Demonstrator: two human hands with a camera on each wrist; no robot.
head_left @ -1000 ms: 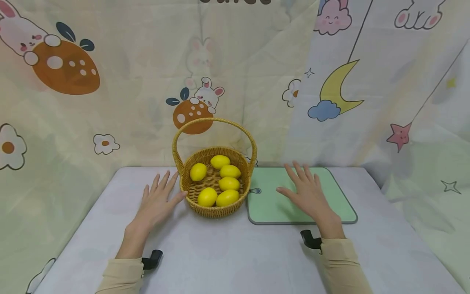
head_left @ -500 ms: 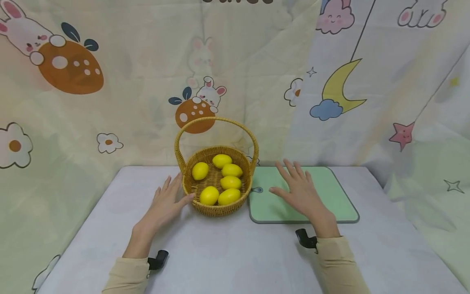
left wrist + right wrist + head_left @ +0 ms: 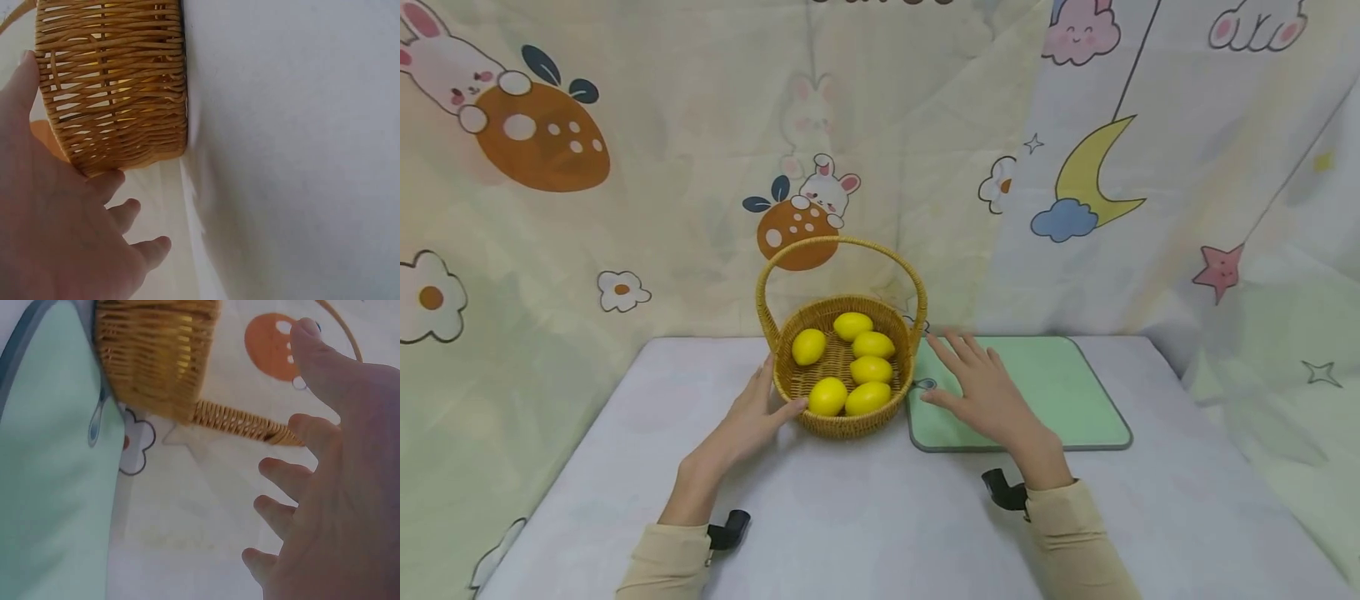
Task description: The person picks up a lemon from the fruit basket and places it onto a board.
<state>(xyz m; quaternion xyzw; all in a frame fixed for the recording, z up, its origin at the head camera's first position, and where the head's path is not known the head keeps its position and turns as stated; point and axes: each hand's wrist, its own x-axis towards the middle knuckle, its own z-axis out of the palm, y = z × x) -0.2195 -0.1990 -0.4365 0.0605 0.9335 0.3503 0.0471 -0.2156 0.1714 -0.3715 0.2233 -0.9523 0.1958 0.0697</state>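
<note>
A wicker basket with a tall arched handle stands at the back middle of the table, holding several yellow lemons. My left hand is at its left side, thumb by the front rim and fingers spread along the outer wall. In the left wrist view the thumb and index fingertip meet the weave, while the other fingers stay apart from it. To the right of the basket, my right hand hovers over a green cutting board. Its fingers are spread and straight, holding nothing, a short gap from the basket.
The cutting board lies flat, its left edge beside the basket. A white cloth covers the table. Close behind stands a printed fabric backdrop. Black wrist mounts sit below both hands.
My left hand has moved right and reached the basket's left side. The right hand has moved left across the board toward the basket. Basket and lemons stay in place.
</note>
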